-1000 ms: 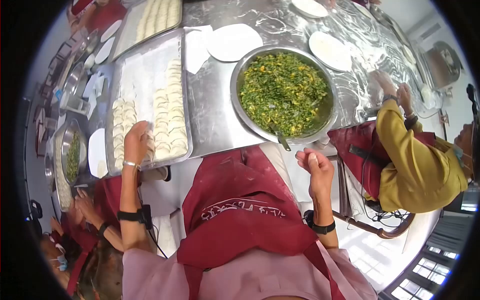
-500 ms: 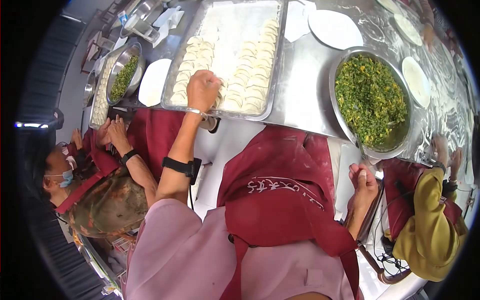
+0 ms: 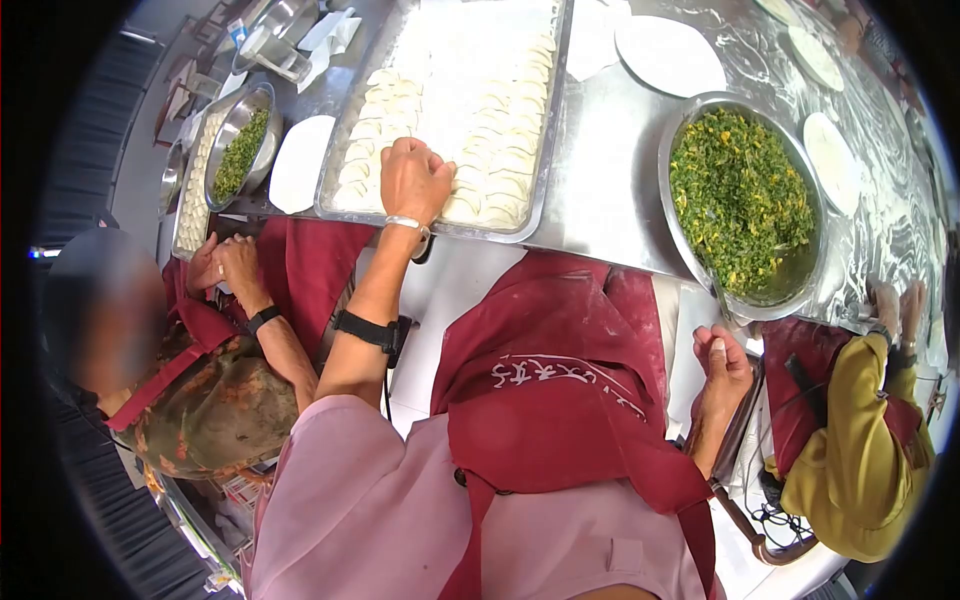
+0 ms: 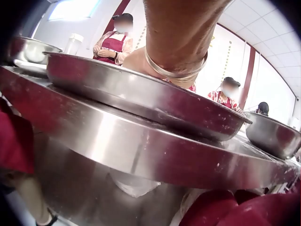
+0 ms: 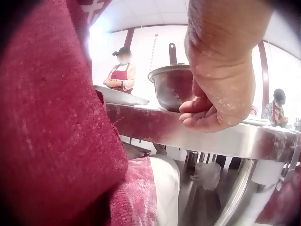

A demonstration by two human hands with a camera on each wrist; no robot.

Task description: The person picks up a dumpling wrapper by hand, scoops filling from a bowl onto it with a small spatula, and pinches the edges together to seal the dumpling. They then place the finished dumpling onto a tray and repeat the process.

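Note:
My left hand (image 3: pixel 416 182) is over the near end of a metal tray (image 3: pixel 535 222), between rows of white crescent dumplings (image 3: pixel 490 190). Its fingers bend down among the dumplings, and the back of the hand hides the fingertips; I cannot tell whether they pinch one. In the left wrist view, the tray's side wall (image 4: pixel 141 96) blocks most of that hand. My right hand (image 3: pixel 722 362) hangs in front of the table edge, below the big bowl of chopped green and yellow filling (image 3: pixel 740 200). Its fingers are loosely curled with nothing in them.
White plates (image 3: pixel 670 55) lie beyond the tray and the bowl. At left are another plate (image 3: pixel 303 165) and a smaller bowl of filling (image 3: pixel 238 150). People sit close on both sides, one in a yellow top (image 3: pixel 845 450). Flour covers the table at right.
The head view has swung left, so the tray and bowl appear further right. My left hand stays at the tray's near end, its fingers shifting slightly. The right hand stays loosely curled below the bowl.

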